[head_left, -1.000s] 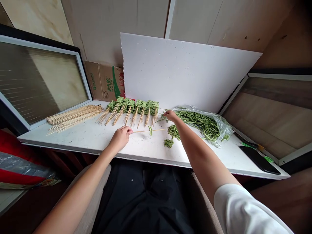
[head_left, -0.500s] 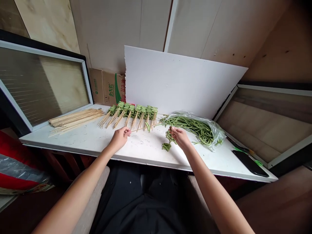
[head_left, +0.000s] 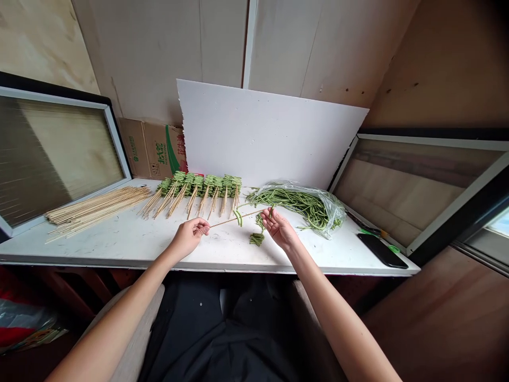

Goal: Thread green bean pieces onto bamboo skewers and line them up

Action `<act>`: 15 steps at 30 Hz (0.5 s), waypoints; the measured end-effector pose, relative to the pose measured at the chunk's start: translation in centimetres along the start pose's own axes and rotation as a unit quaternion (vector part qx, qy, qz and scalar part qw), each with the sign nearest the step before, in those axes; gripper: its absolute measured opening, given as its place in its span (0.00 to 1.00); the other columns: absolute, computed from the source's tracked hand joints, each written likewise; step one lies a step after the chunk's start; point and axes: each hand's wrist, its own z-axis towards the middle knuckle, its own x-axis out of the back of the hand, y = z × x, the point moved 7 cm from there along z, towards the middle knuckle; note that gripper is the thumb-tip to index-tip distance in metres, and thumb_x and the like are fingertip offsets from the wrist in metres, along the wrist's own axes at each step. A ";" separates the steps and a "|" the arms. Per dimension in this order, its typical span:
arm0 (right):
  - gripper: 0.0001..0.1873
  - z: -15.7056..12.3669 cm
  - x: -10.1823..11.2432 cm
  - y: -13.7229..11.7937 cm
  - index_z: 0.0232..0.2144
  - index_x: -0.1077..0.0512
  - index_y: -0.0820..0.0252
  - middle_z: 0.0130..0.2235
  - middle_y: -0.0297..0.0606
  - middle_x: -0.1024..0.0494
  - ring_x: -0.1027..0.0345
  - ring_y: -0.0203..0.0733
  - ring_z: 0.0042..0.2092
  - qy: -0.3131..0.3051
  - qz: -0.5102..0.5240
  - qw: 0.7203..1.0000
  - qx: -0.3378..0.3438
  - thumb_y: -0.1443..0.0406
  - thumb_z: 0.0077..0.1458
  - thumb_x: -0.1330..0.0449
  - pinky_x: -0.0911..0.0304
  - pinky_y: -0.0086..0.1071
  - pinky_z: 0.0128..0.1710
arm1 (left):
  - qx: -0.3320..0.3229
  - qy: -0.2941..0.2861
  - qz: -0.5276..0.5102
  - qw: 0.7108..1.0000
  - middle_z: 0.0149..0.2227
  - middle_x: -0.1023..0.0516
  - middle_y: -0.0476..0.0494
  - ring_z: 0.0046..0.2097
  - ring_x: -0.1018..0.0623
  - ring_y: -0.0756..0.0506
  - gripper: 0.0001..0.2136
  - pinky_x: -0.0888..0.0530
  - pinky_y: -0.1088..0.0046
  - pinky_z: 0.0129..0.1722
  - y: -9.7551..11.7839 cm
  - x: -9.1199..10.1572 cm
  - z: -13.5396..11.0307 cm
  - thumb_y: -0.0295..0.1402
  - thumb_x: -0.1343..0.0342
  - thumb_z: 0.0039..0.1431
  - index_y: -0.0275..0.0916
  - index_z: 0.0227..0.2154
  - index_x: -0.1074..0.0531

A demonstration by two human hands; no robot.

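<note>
My left hand [head_left: 190,234] pinches the near end of a thin bamboo skewer [head_left: 226,220] that slants up to the right with one green bean piece [head_left: 238,217] threaded on it. At the skewer's tip, my right hand [head_left: 278,228] holds a short bean piece [head_left: 271,212] between its fingers. Just below the hands, a small heap of cut bean pieces [head_left: 256,237] lies on the white table [head_left: 119,244].
A row of finished bean skewers [head_left: 199,190] lies at the back. Bare skewers [head_left: 95,207] are piled at the left. A plastic bag of long beans [head_left: 302,204] sits at the right, with a black phone [head_left: 382,250] beyond. A white foam board [head_left: 270,135] and a cardboard box [head_left: 153,148] stand behind.
My right hand came back from the bag to the cut pieces, picked one up and brought it to the skewer's tip. My left hand lifted the skewer off the table.
</note>
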 end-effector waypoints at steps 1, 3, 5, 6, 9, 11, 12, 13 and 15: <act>0.16 0.0 0.1 -0.1 0.42 0.19 0.52 0.47 0.34 0.14 0.20 0.41 0.50 0.002 0.000 1.000 0.003 0.55 0.54 0.22 0.23 0.31 0.49 | -0.002 -0.002 0.000 1.000 0.32 0.18 0.41 0.38 0.17 0.40 0.16 0.23 0.64 0.41 0.1 -0.2 -0.1 0.49 0.39 0.59 0.40 0.36 0.23; 0.16 -0.1 0.1 -0.2 0.41 0.19 0.52 0.46 0.34 0.14 0.20 0.41 0.51 0.003 -0.003 1.000 0.004 0.56 0.54 0.23 0.23 0.31 0.49 | -0.006 -0.003 -0.001 1.000 0.32 0.18 0.41 0.37 0.17 0.40 0.16 0.23 0.64 0.41 0.2 -0.5 -0.2 0.49 0.39 0.60 0.40 0.36 0.23; 0.15 -0.2 0.0 -0.2 0.41 0.19 0.53 0.46 0.35 0.14 0.19 0.41 0.51 -0.003 -0.008 1.000 0.004 0.56 0.54 0.23 0.24 0.30 0.49 | -0.008 -0.004 -0.003 1.000 0.31 0.18 0.42 0.37 0.17 0.40 0.15 0.23 0.64 0.41 0.2 -0.9 -0.4 0.48 0.39 0.60 0.40 0.36 0.23; 0.15 -0.2 -0.1 -0.2 0.41 0.19 0.53 0.46 0.35 0.14 0.19 0.41 0.50 -0.007 -0.012 1.000 0.004 0.56 0.54 0.23 0.24 0.30 0.48 | -0.008 -0.005 -0.003 1.000 0.31 0.18 0.42 0.37 0.18 0.40 0.15 0.23 0.64 0.41 0.2 -1.1 -0.5 0.47 0.39 0.59 0.40 0.36 0.23; 0.16 -0.3 -0.3 -0.2 0.40 0.19 0.54 0.46 0.35 0.14 0.19 0.38 0.48 -0.018 -0.015 1.000 0.006 0.56 0.54 0.22 0.24 0.28 0.45 | -0.010 -0.006 0.009 1.000 0.31 0.18 0.42 0.37 0.18 0.40 0.13 0.23 0.64 0.40 0.3 -1.4 -0.7 0.45 0.40 0.60 0.40 0.35 0.23; 0.16 -0.3 -0.5 -0.3 0.40 0.19 0.54 0.45 0.34 0.15 0.19 0.37 0.47 -0.024 -0.010 1.000 0.006 0.55 0.53 0.22 0.24 0.26 0.43 | -0.013 -0.002 0.023 1.000 0.31 0.18 0.41 0.37 0.17 0.40 0.12 0.23 0.64 0.41 0.4 -1.5 -0.7 0.44 0.41 0.61 0.40 0.36 0.23; 0.16 -0.4 -0.5 -0.3 0.40 0.19 0.54 0.45 0.34 0.15 0.19 0.37 0.47 -0.026 -0.007 1.000 0.005 0.55 0.53 0.22 0.24 0.25 0.42 | -0.016 0.001 0.028 0.999 0.31 0.18 0.41 0.37 0.17 0.40 0.12 0.23 0.64 0.41 0.5 -1.4 -0.8 0.44 0.42 0.61 0.40 0.36 0.23; 0.16 -0.4 -0.6 -0.3 0.40 0.19 0.54 0.45 0.34 0.15 0.20 0.37 0.47 -0.027 -0.004 1.000 0.003 0.55 0.53 0.22 0.24 0.25 0.42 | -0.018 0.004 0.033 0.999 0.32 0.18 0.41 0.37 0.17 0.40 0.12 0.23 0.64 0.41 0.5 -1.4 -0.8 0.44 0.42 0.62 0.40 0.36 0.23; 0.16 -0.5 -0.7 -0.3 0.40 0.19 0.54 0.46 0.34 0.15 0.19 0.37 0.47 -0.027 0.001 1.000 0.000 0.55 0.53 0.22 0.24 0.24 0.40 | -0.024 0.011 0.038 0.999 0.32 0.17 0.41 0.37 0.17 0.40 0.12 0.23 0.64 0.41 0.6 -1.2 -0.8 0.44 0.42 0.63 0.40 0.37 0.23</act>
